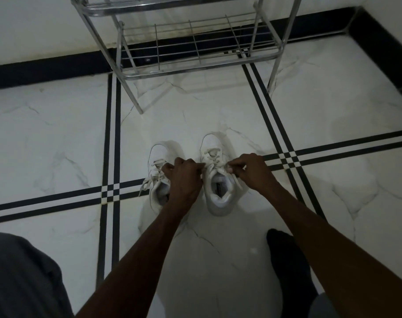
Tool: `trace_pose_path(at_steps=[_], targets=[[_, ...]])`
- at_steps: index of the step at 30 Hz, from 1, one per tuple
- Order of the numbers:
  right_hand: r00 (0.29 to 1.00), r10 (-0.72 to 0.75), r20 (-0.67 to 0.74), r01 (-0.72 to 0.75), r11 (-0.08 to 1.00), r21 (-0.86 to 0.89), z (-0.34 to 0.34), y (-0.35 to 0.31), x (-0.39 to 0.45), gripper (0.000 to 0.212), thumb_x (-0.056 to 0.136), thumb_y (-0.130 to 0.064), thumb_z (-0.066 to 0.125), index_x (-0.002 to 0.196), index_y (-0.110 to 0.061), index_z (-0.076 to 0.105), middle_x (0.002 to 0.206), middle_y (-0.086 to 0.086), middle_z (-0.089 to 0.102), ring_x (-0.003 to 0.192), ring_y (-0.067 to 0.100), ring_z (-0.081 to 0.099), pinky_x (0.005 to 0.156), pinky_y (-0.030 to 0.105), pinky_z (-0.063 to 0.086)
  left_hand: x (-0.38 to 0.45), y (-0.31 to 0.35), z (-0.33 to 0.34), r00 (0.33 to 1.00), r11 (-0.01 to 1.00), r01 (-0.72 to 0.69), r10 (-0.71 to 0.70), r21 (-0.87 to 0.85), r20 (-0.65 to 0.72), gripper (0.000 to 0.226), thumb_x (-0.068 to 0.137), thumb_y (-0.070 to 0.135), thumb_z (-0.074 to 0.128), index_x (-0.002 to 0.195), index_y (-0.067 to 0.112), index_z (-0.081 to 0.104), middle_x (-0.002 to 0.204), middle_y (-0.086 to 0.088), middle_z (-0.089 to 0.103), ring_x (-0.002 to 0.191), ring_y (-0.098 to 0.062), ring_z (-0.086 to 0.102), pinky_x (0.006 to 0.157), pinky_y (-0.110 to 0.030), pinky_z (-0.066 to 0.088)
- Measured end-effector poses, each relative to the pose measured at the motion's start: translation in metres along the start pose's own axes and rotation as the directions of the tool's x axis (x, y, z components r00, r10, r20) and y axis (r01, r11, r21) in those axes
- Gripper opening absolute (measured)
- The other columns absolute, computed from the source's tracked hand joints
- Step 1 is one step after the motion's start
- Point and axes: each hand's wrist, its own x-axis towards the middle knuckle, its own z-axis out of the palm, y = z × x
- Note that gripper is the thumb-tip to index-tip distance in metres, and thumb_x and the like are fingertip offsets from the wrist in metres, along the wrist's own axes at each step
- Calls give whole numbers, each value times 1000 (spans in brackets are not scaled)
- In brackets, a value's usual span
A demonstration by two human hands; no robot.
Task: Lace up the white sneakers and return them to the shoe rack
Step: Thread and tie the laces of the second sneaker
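Two white sneakers stand side by side on the tiled floor, toes pointing away from me. My left hand (185, 177) sits between them and pinches a lace end of the right sneaker (218, 180) near its top eyelets. On that shoe's other side, my right hand (248, 168) pinches the other lace end. The left sneaker (157, 173) is partly hidden by my left hand, and its loose laces trail off to the left. The chrome wire shoe rack (195, 63) stands beyond the shoes against the wall, with its bottom shelf bare.
The floor is white marble tile (58, 138) with black double stripes. A black skirting (46, 67) runs along the wall. My dark-socked foot (287, 260) rests at the lower right, and a grey trouser leg (23, 276) fills the lower left.
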Motion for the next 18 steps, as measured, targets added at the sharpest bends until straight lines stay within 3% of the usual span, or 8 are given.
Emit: trace_pose_path(at_steps=[1,3,5,6,7,9,13,18], targets=[[1000,18,3,-18,1000,7,-1,-1,0,19,87,-13,74,104,-6,79,98,13,77,85,18,68,71,4,43,-3,4,-4,999,996,-28,30,85,-26,27,75,12,70,95,29,79,85,2,72,100,-29,59,92,-47,29],[999,37,12,-37,999,-12,-4,-1,3,17,86,-10,74,101,-5,79,97,13,77,84,16,66,68,-1,40,-6,8,-12,994,975,-98,108,201,-37,22,67,15,70,86,25,77,83,4,72,103,-28,57,89,-45,23],[999,-1,41,7,990,-142,-4,1,6,15,84,-6,73,96,-7,81,93,13,77,86,21,66,69,7,45,-9,6,-15,987,952,-143,158,270,-33,21,63,17,72,82,24,76,76,5,72,101,-27,58,88,-45,23],[998,-45,50,57,959,-277,-3,1,7,17,82,-4,72,94,-11,82,90,11,76,87,26,66,68,21,48,-10,4,-16,984,942,-156,174,296,-36,20,62,17,74,81,23,76,73,5,72,98,-27,59,87,-45,24],[995,-92,49,104,904,-414,-1,1,7,20,79,-2,71,90,-15,82,87,9,74,87,30,64,66,29,43,-10,3,-16,981,935,-167,189,312,-41,18,61,19,77,79,23,77,71,5,72,96,-27,59,87,-44,24],[985,-174,13,153,821,-551,2,-2,5,25,73,2,66,84,-16,79,84,7,69,90,32,59,71,33,35,-8,2,-16,974,918,-191,220,347,-45,15,61,22,78,77,23,76,69,5,72,94,-26,59,86,-45,24],[981,-196,-11,146,764,-628,3,-2,-4,25,71,2,62,85,-12,77,88,5,67,97,31,56,81,43,41,-2,-1,-19,977,903,-187,213,386,-28,17,57,26,80,74,24,78,62,5,70,90,-26,57,83,-44,24],[994,-107,-32,59,750,-659,14,0,-5,18,67,2,68,75,-12,75,81,4,66,94,32,57,77,43,42,-2,0,-15,982,931,-171,188,324,-24,19,55,17,63,70,20,74,56,3,60,90,-29,55,81,-43,24]])
